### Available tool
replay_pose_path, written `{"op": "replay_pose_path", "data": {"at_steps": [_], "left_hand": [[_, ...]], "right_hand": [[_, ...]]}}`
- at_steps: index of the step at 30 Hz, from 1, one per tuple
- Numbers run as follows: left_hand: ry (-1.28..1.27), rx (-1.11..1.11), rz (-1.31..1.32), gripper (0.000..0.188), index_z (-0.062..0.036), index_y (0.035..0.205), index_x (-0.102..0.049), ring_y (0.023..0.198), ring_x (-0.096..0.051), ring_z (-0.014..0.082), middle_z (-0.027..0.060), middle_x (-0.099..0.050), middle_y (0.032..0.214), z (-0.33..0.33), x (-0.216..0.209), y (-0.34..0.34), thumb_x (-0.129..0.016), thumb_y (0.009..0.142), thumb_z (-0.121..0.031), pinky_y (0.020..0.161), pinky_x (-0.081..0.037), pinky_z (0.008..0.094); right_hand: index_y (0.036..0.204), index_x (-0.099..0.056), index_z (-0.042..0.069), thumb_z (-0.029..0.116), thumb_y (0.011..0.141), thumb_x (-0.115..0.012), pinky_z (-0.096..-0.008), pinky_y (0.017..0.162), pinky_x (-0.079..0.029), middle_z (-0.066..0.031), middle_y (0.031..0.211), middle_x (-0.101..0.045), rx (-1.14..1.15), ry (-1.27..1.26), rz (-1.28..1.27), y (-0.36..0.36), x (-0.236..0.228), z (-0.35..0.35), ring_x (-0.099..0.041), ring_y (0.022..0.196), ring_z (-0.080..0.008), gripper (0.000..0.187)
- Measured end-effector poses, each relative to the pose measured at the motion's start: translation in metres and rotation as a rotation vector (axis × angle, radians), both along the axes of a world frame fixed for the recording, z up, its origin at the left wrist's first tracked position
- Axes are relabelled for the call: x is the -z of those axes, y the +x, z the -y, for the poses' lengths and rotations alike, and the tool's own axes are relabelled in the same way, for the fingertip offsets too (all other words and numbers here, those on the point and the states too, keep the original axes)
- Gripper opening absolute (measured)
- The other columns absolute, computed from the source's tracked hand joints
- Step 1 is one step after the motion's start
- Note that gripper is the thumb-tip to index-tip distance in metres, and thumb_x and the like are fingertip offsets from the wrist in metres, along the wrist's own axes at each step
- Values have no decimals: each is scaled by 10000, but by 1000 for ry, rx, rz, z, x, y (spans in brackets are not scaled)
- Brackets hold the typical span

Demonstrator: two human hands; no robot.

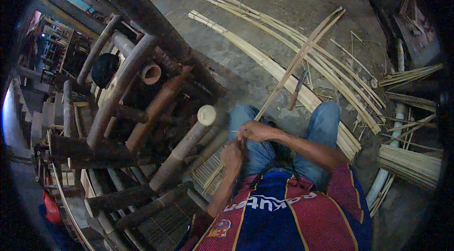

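Long thin bamboo strips [302, 55] slant from the far right down to my hands in front of my left knee. My right hand [255, 131] is closed around their near part, its forearm crossing above my lap. Just below and to the left, my left hand [232, 157] is closed too, close against the right. A pale strip end [213, 179] shows below my left hand, in line with the strips. A small pale sliver sticks out by the right fingers. The fingers hide the exact grip.
Bundles of split bamboo [265, 62] lie across the concrete floor ahead. A knife [296, 91] with a brown handle lies beyond my knees. Thick bamboo poles and frames [177, 151] crowd the left side. Stacked strips [409, 163] and a pale pole [378, 187] are at the right.
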State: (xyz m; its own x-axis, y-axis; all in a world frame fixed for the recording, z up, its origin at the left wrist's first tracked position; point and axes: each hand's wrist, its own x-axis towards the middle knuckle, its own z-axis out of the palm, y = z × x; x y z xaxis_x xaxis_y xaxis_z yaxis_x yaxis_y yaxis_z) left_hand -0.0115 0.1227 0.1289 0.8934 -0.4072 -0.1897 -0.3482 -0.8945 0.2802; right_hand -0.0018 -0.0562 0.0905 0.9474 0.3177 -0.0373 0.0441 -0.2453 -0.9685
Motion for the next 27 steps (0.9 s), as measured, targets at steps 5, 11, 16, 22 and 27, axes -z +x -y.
{"op": "replay_pose_path", "data": {"at_steps": [5,11,16,22,27], "left_hand": [[33,-15,9,344,-158,1012,-699,749,-670,403,180,-693,818,-1,11,3,-494,954,-428,627,-503,508],[-24,-41,42,323,-175,1050,-701,753,-673,396,192,-691,823,1,4,-1,-518,944,-420,635,-509,491],[-1,-40,-26,285,-179,1040,-704,762,-674,384,206,-688,841,-2,-2,-2,-558,926,-395,631,-513,474],[70,-45,-6,300,-178,1038,-708,765,-678,383,197,-693,863,2,-4,-2,-573,919,-418,641,-509,478],[-44,4,-56,417,-165,1199,-609,813,-671,401,202,-695,879,-2,0,8,-621,884,-440,678,-498,504]], "right_hand": [[860,-653,65,259,926,-552,-482,648,-513,-193,812,-667,333,-564,2,-14,-20,2,-656,764,-386,228],[883,-670,70,267,883,-591,-488,654,-522,-175,817,-675,94,-700,35,-41,-12,7,-665,789,-380,212],[896,-675,54,243,879,-595,-453,696,-517,-157,821,-678,-90,-182,13,-30,-55,-4,-667,803,-355,206],[837,-648,50,279,891,-610,-467,672,-496,-170,802,-664,418,-228,-36,2,0,-9,-661,797,-363,239],[883,-633,69,318,894,-605,-500,678,-500,-177,766,-651,353,-675,57,-27,2,1,-642,775,-396,252]]}}
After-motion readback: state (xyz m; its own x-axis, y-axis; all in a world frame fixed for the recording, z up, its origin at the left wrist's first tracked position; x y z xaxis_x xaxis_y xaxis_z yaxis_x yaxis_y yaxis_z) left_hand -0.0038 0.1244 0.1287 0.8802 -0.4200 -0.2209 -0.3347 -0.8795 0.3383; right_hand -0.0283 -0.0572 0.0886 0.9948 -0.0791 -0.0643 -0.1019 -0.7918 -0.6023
